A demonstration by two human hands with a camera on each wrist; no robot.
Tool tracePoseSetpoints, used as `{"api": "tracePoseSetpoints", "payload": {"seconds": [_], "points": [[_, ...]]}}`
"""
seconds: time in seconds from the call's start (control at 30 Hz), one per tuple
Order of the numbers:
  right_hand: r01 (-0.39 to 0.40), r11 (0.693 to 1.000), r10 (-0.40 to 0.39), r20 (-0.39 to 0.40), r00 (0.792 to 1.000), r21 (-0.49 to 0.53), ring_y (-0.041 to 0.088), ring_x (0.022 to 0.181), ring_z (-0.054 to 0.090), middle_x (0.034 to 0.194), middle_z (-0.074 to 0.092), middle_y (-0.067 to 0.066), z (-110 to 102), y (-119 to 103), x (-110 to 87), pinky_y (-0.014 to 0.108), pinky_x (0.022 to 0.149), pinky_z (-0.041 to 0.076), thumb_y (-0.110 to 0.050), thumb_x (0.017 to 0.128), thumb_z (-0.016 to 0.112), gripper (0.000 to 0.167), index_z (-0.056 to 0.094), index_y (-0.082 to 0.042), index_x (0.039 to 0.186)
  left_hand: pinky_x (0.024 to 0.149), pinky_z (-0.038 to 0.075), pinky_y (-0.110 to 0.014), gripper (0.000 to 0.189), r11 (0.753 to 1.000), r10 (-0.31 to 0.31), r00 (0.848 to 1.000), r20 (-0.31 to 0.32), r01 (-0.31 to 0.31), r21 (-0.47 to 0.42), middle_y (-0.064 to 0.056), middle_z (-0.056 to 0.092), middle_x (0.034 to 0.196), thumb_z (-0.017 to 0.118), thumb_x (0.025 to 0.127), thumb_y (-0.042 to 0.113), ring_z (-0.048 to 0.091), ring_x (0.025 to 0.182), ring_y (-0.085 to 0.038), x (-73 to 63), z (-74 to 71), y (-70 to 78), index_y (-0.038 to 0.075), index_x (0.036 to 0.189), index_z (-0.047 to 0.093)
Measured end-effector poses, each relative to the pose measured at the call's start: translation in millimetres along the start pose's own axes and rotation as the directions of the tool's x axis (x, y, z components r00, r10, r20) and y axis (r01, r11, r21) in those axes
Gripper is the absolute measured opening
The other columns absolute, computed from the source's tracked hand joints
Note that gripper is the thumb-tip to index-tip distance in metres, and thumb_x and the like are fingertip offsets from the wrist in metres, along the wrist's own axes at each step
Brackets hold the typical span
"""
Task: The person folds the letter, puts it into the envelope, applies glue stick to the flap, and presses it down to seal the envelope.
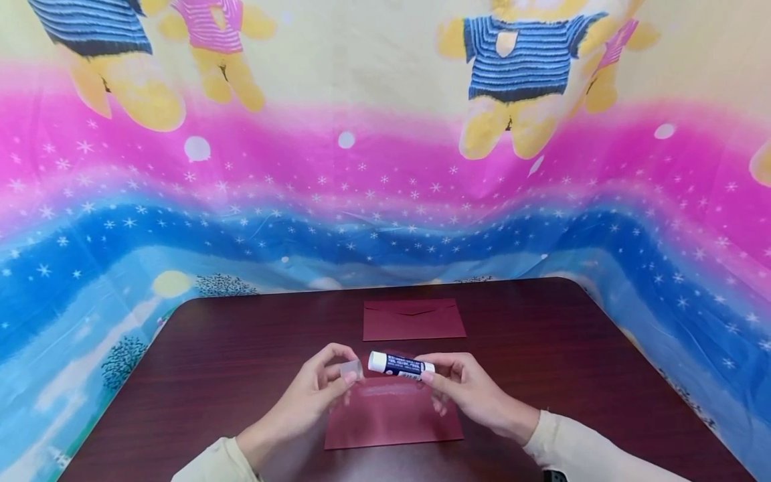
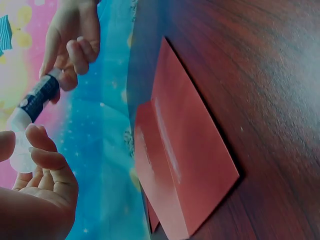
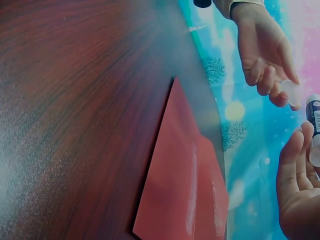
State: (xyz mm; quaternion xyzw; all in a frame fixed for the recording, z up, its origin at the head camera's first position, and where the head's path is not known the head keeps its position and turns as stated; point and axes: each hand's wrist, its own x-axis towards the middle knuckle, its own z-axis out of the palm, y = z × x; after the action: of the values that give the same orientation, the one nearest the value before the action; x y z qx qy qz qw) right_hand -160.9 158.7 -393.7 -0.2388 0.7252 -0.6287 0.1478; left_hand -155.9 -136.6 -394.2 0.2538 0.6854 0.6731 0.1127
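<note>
My right hand [image 1: 476, 388] pinches a glue stick [image 1: 400, 365] with a dark blue label by one end, its white end pointing left. A translucent cap [image 1: 351, 370] is pinched between the thumb and fingers of my left hand [image 1: 313, 385], a small gap from the glue stick's white end. Below both hands lies a dark red envelope [image 1: 394, 422] with its flap opened away from me. In the left wrist view, pale streaks of glue show on this envelope [image 2: 190, 145], along the fold and on the flap.
A second red envelope [image 1: 413, 321], flap folded down, lies farther back on the dark wooden table [image 1: 253, 335]. A colourful curtain [image 1: 385, 201] printed with bears and snowflakes hangs round the table's back and sides.
</note>
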Motion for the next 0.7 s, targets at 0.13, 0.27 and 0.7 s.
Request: {"api": "tracePoseSetpoints", "payload": {"seconds": [0.13,0.27,0.7], "points": [[0.015,1.0,-0.015,0.014,1.0,-0.007,0.003,0.061,0.061,0.089,0.071,-0.008,2.0,1.3,0.0,0.023,0.058,0.055,-0.016,0.103,0.058,0.037,0.059,0.006,0.133,0.048,0.037,-0.023,0.029,1.0,0.003,1.0,0.025,-0.003,-0.011,0.008,0.071,0.092,0.055,0.104,0.01,0.053,0.065,-0.005,0.5,6.8,2.6,-0.008,0.122,0.041],[0.046,0.998,-0.045,0.028,0.999,-0.041,0.003,0.059,0.059,0.09,0.072,-0.005,0.7,1.3,-1.3,0.027,0.054,0.056,-0.013,0.103,0.058,0.034,0.062,0.005,0.13,0.047,0.036,-0.023,0.03,1.0,0.004,0.999,0.034,-0.003,-0.016,0.005,0.068,0.087,0.055,0.103,0.01,0.053,0.063,-0.004,0.8,11.5,5.7,-0.008,0.122,0.041],[0.181,0.897,-0.181,0.038,0.983,-0.403,-0.003,0.065,0.05,0.083,0.068,0.004,1.4,-15.4,-3.7,0.019,0.055,0.048,-0.024,0.099,0.066,0.02,0.073,-0.017,0.117,0.055,0.048,-0.021,0.021,0.991,-0.051,0.999,0.008,0.049,0.128,-0.028,0.07,0.097,0.06,0.102,0.014,0.055,0.06,-0.006,-0.1,17.7,11.8,-0.002,0.111,0.051]]}}
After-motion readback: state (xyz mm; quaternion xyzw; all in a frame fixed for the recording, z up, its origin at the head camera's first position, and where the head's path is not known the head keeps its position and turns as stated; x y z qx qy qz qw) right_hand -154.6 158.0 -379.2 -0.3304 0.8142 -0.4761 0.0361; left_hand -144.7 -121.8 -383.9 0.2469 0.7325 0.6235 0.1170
